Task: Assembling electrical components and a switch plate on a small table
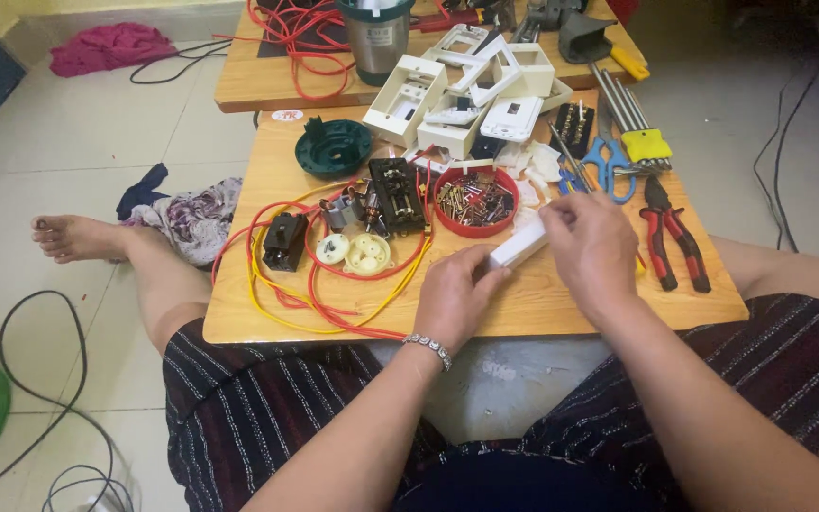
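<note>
Both hands grasp one small white block: left hand pinches its near end, right hand closes over the far end, fingers curled on top. Block is held low over the near edge of the wooden table, tilted, probably so both ends stay steadied while worked. Just beyond the grip, a red round dish holds a heap of small metal screws and bits. Right of the grip lie red-handled pliers; blue scissors farther off. Left, a dismantled motor amid red and yellow wires. A green round housing sits farther left, nothing visible inside.
</note>
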